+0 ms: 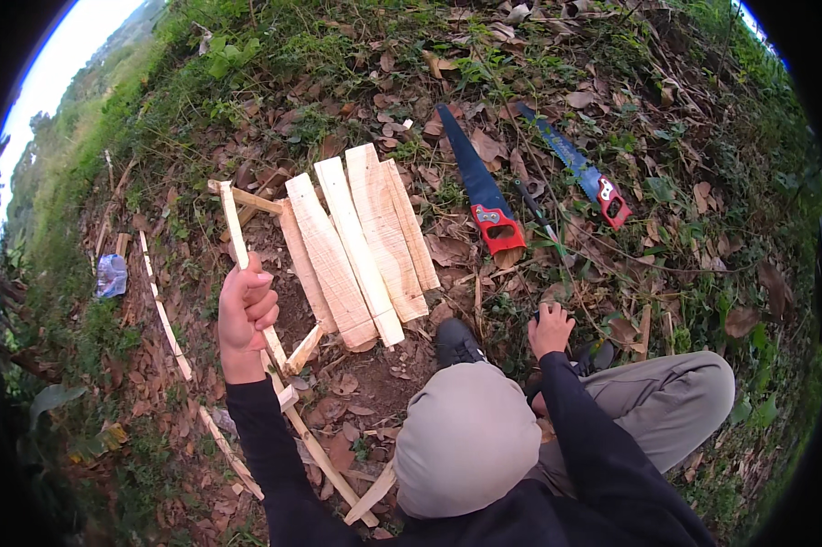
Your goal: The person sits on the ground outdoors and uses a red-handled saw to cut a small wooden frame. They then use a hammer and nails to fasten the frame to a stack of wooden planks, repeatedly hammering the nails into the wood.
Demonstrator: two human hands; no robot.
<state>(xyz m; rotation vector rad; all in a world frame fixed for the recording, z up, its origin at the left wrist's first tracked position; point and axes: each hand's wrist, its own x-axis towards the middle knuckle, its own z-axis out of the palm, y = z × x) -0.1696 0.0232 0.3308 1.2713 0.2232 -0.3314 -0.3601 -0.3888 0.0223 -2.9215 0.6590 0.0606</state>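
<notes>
My left hand (247, 314) is closed round a long pale wooden strip (234, 228), which slants from the far end down past my left sleeve. A short crosspiece (258, 200) joins the strip near its far end and reaches toward the planks. Several flat, rough-sawn planks (351, 242) lie side by side, slightly fanned, to the right of my left hand. Beside my right shoe, my right hand (550, 330) is low with its fingers curled. A bit of something dark shows at its fingertips, too small to make out.
Two handsaws with red handles, one dark-bladed (476, 173) and one blue-bladed (570, 155), lie beyond my right hand. A thin dark rod-like tool (536, 210) rests between them. Thin wood strips (165, 314) and a clear plastic bag (111, 275) lie left on leafy, sloping ground.
</notes>
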